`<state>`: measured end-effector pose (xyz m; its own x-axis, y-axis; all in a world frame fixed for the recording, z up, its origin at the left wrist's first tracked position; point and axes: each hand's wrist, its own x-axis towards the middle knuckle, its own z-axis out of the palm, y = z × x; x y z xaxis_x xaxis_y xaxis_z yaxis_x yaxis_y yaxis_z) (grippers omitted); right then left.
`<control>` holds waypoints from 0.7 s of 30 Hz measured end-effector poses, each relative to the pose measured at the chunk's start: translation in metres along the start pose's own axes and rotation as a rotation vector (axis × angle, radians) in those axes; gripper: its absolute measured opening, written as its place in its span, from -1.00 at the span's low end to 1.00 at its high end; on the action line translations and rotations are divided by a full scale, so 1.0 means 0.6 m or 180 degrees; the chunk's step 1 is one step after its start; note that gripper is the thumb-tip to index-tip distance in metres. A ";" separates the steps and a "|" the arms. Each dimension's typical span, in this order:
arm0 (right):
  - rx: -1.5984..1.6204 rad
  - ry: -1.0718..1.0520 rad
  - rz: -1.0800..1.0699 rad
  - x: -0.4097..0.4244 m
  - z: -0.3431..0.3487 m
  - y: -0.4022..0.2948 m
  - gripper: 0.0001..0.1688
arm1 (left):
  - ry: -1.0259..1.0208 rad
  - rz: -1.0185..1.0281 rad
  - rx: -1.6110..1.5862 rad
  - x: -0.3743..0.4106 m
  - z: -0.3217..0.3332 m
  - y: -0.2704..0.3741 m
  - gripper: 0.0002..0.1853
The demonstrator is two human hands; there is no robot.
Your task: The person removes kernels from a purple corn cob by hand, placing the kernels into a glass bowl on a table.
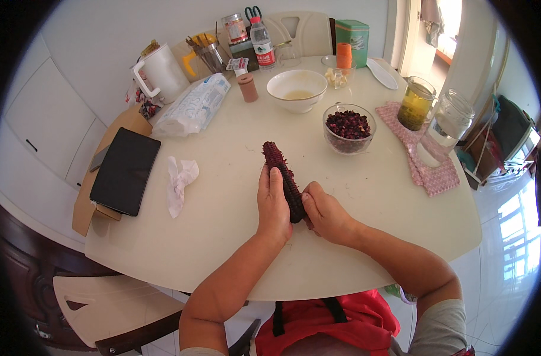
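My left hand point(272, 202) grips an ear of dark purple corn point(292, 191) from its left side, the thumb lying along it. The ear slants over the table point(226, 253). Its far end is bare reddish cob, while rows of blackish kernels remain on the near part. Against the lower right side of the ear, my right hand point(326, 213) is curled with its thumb at the kernels; its fingertips are partly hidden. Beyond the hands, to the right, a glass bowl point(349, 144) holds loose dark red-purple kernels.
A crumpled tissue point(181, 182) and a black tablet point(125, 171) lie to the left. Farther back stand a white bowl point(297, 100) with pale liquid, a pink-brown canister point(247, 88) and a water bottle point(262, 46). Glass jars point(446, 122) stand on a pink cloth point(439, 178) at right.
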<state>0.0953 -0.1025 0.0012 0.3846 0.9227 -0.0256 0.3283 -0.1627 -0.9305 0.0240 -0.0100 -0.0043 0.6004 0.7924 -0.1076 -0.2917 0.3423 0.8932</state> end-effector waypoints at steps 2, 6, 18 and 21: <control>-0.0006 -0.0030 0.0050 0.002 0.000 -0.001 -0.74 | 0.0041 -0.0001 -0.0012 0.002 -0.001 -0.002 -0.52; 0.0231 -0.0025 0.0108 0.006 -0.001 0.008 -0.77 | 0.0088 -0.0037 -0.0009 0.005 -0.002 -0.006 -0.61; 0.1902 -0.0492 0.0766 0.003 -0.026 -0.010 -0.78 | -0.0080 -0.0459 -0.0508 0.010 -0.017 -0.006 -0.65; 0.1829 -0.0470 0.0782 0.002 -0.025 -0.022 -0.81 | -0.0129 -0.0406 -0.0533 0.011 -0.022 -0.009 -0.65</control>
<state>0.1045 -0.1045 0.0192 0.2533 0.9275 -0.2749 -0.2846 -0.2001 -0.9375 0.0197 -0.0002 -0.0156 0.6688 0.7176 -0.1944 -0.3290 0.5202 0.7881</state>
